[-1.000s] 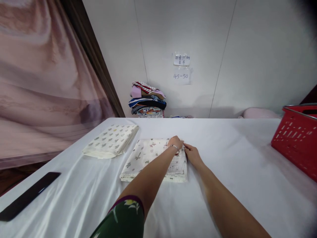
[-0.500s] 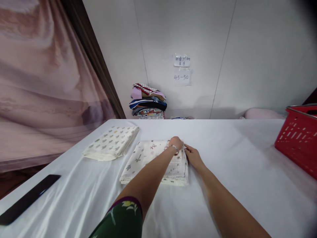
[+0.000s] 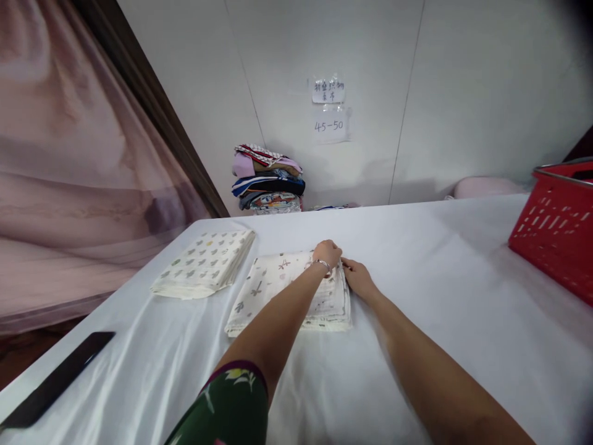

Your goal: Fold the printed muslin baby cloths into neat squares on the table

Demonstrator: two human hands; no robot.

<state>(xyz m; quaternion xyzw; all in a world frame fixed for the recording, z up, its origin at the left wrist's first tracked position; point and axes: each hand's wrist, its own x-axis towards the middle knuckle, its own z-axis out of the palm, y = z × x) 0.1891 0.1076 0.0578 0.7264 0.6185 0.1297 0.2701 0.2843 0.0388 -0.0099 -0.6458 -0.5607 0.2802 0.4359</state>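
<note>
A white cloth [image 3: 269, 284] printed with small palm-like figures lies folded in layers on the white-covered table. My left hand [image 3: 327, 253], with a bracelet at the wrist, is closed at the cloth's far right corner, its fingertips partly hidden behind the hand. Against the right edge, close beside it, my right hand [image 3: 359, 278] pinches the layers between thumb and fingers. My left forearm crosses over the cloth and covers part of its near side. To the left, apart from both hands, lies another folded white cloth [image 3: 204, 262] with rows of grey prints.
A black flat object [image 3: 60, 378] lies at the table's left edge. On the right stands a red plastic basket [image 3: 556, 241]. Behind the table are a stack of folded fabrics [image 3: 269, 179] and paper signs [image 3: 330, 123] on the wall. A pink curtain [image 3: 78, 185] hangs at left.
The view has tilted slightly, so the surroundings sit a little higher in the picture. Both hands stay at the cloth's far right corner, with hardly any change in their grip.
</note>
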